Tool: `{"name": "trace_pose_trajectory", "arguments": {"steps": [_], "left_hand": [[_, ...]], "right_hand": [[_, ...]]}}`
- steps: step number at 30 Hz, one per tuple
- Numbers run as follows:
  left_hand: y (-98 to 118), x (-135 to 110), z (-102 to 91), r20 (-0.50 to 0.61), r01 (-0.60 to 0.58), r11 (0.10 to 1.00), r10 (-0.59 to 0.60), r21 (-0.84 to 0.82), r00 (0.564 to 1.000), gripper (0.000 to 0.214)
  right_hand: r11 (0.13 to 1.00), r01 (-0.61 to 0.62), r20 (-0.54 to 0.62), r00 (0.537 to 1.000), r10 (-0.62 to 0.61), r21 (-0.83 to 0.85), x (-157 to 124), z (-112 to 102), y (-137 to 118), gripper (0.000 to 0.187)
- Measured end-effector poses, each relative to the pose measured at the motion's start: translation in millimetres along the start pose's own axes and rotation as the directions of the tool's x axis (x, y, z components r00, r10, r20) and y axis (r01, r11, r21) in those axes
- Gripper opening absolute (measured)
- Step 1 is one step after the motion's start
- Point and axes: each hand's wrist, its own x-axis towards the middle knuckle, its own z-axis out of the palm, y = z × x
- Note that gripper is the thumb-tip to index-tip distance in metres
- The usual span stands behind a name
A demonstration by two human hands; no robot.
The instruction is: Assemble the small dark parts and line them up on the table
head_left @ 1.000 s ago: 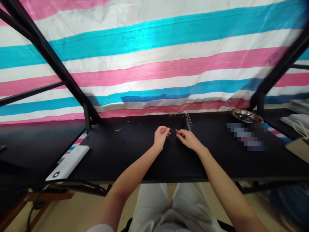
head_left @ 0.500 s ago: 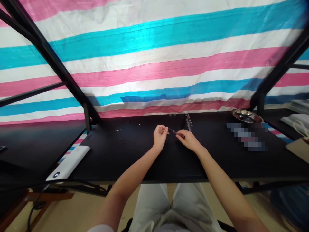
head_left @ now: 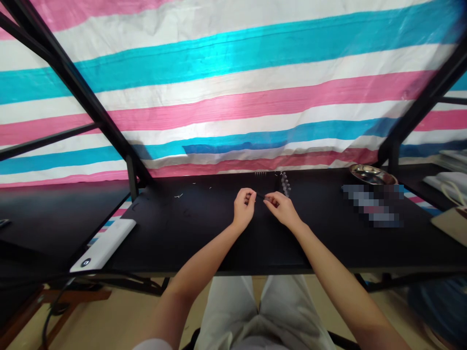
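A thin dark stick-like piece (head_left: 260, 196) spans the small gap between my two hands above the black table; its exact kind is too small to make out. My left hand (head_left: 243, 205) is closed, with thumb and fingertips pinching the left end. On the other end, my right hand (head_left: 281, 208) is closed in a similar pinch. Just beyond the right hand lies a cluster of small clear round pieces (head_left: 285, 183). A row of tiny pale pieces (head_left: 260, 173) is at the table's back edge.
White scraps (head_left: 178, 196) lie on the black table (head_left: 175, 233) to the left. A white power bank-like box (head_left: 104, 245) with a cable sits at the left edge. At the back right are a shiny metal dish (head_left: 372, 174) and a blurred-out item (head_left: 374, 206). Striped sheeting (head_left: 233, 97) hangs behind.
My hands have drawn slightly closer together, the right one shifting a little left. Less of the dark piece shows between them.
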Motion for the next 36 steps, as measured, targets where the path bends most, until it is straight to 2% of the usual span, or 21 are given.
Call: {"name": "trace_pose_trajectory", "arguments": {"steps": [9,16,20,23,30,34,36], "left_hand": [[0,-2,2.5,-0.020,0.017,0.999,-0.018,-0.051,1.000,0.020],[1,-2,3.9,0.005,0.063,0.989,-0.062,-0.134,0.998,0.038],[1,-1,5.4,0.130,0.198,0.966,-0.177,-0.167,0.976,0.032],[0,-1,5.7,0.210,0.262,0.952,-0.227,-0.158,0.951,0.027],[-6,-1,3.0,0.273,0.282,0.952,-0.242,-0.119,0.931,0.031],[-6,3,0.4,0.268,0.248,0.968,-0.228,-0.043,0.936,0.031],[-5,12,-6.6,0.228,0.207,0.978,-0.209,0.031,0.951,0.031]], "right_hand": [[0.996,0.034,-0.029,0.999,-0.032,0.078,-1,0,-3,0.024],[0.996,0.067,-0.074,0.995,-0.063,0.050,-1,-3,-7,0.021],[0.997,0.062,-0.087,0.995,-0.058,0.035,-1,-3,-8,0.022],[0.996,0.080,-0.059,0.995,-0.077,0.045,-2,-2,-8,0.023],[0.990,0.109,-0.058,0.993,-0.104,0.093,-3,2,-5,0.021],[0.990,0.078,-0.035,0.997,-0.074,0.121,-3,4,-3,0.024],[0.991,0.059,-0.028,0.998,-0.056,0.118,-3,4,-3,0.025]]}}
